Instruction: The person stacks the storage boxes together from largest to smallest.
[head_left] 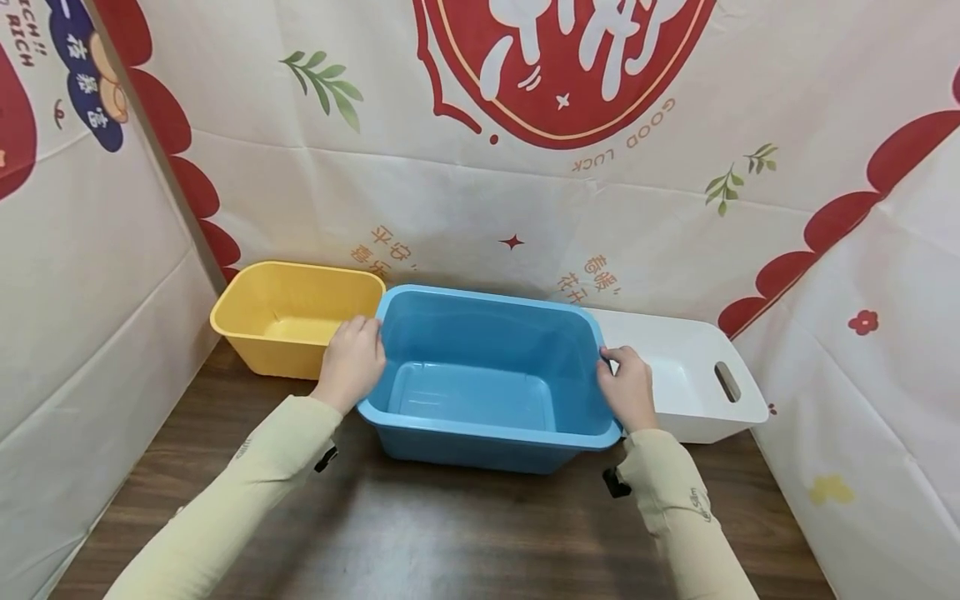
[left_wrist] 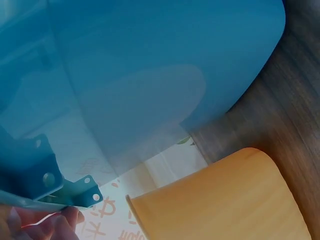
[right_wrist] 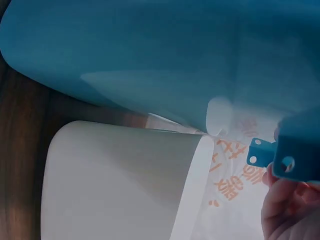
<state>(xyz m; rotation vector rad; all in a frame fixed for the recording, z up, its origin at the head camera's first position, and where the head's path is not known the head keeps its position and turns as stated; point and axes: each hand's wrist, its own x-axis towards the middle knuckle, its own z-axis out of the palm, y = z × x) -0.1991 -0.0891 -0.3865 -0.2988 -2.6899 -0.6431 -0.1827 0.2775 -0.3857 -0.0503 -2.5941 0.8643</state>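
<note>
A large blue plastic tub [head_left: 480, 437] stands upright in the middle of the head view. My left hand [head_left: 355, 360] grips its left rim, and my right hand [head_left: 628, 385] grips the right rim. In the left wrist view, the fingers [left_wrist: 57, 227] curl under the rim beside a blue tab with holes. The right wrist view has the fingers [right_wrist: 280, 200] under the opposite rim, next to a similar tab [right_wrist: 260, 152]. The tub's inside shows nothing lying in it. Whether its base touches the table I cannot tell.
A yellow tub [head_left: 270, 354] stands left of the blue one, near the back wall. To the right is a white bin [head_left: 705, 367] with a slot handle, partly behind the blue rim. Printed cloth walls [head_left: 465, 200] enclose the dark wooden table [head_left: 450, 533] at the back and sides.
</note>
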